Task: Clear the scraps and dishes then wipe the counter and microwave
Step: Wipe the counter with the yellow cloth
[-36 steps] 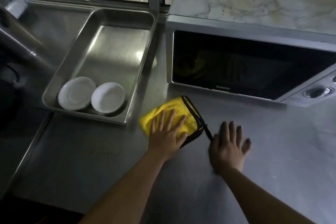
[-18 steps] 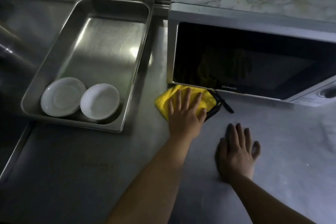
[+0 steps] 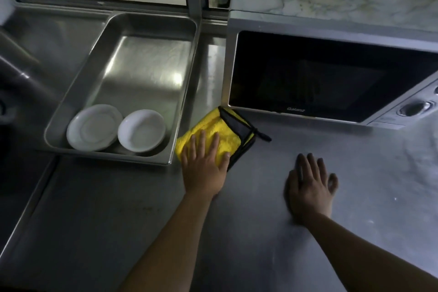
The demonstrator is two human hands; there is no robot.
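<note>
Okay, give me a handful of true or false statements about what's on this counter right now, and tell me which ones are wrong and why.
1. The left hand presses flat on the yellow cloth. True.
2. The right hand holds a sponge. False: it rests flat and empty on the counter.
3. Two white dishes sit in the metal tray. True.
4. The microwave door is open. False: it is closed.
5. The cloth lies inside the tray. False: it lies on the counter beside the tray.

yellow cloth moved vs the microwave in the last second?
Yes. The yellow cloth under the left hand slid left from below the microwave door's left end, now lying against the steel tray corner.
</note>
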